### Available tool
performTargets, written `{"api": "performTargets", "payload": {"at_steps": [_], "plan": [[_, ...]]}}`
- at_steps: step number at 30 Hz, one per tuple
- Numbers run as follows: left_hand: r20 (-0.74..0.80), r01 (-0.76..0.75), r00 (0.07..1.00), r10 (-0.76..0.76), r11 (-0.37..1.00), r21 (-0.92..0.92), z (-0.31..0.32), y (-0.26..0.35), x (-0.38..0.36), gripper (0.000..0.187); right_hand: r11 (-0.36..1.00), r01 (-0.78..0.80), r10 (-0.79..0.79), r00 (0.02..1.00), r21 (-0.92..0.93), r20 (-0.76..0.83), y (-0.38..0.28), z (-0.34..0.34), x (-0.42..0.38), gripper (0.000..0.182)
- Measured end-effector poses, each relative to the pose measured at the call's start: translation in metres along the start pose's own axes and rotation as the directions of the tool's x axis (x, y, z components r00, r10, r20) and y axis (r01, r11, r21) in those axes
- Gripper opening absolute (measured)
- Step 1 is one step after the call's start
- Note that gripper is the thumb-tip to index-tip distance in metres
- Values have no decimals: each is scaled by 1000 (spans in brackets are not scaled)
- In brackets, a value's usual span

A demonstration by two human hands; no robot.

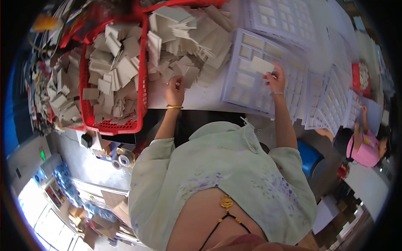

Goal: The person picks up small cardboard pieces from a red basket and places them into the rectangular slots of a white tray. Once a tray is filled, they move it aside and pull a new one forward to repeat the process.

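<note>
My left hand (175,91), with a gold bangle at the wrist, is closed at the front of a heap of cards. Its fingertips pinch a greyish flat card (191,76). My right hand (275,79) is above a pale lavender compartment tray (229,90) and grips a white rectangular card (262,65) between thumb and fingers. Several compartments under it show white rectangles. The loose heap of white and grey cards (209,39) lies on the table to the left of the tray, some leaning on each other.
A red plastic basket (143,90) full of similar cards stands at the left. Another compartment tray (307,21) lies behind, and more trays (335,94) overlap at the right. Further right, a person in pink (363,148) works by a tray. A blue stool (309,157) stands below the table.
</note>
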State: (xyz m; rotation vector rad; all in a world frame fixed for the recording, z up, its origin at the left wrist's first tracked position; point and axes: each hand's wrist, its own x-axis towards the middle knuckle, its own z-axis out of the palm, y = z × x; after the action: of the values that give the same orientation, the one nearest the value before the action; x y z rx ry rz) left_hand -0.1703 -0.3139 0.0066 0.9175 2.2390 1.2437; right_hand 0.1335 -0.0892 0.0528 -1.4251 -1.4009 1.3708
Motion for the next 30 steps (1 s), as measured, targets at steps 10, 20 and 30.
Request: {"api": "performTargets", "payload": {"at_steps": [10, 20, 30], "plan": [[498, -359, 796, 343, 931, -67, 108, 84, 31, 17, 888, 163, -125, 985, -430, 115, 67, 13, 40, 29], [597, -429, 729, 334, 903, 20, 155, 73, 33, 11, 920, 202, -161, 976, -336, 146, 78, 21, 41, 35], [655, -512, 673, 342, 855, 79, 181, 81, 41, 12, 881, 265, -257, 964, -392, 74, 65, -22, 32, 36]]}}
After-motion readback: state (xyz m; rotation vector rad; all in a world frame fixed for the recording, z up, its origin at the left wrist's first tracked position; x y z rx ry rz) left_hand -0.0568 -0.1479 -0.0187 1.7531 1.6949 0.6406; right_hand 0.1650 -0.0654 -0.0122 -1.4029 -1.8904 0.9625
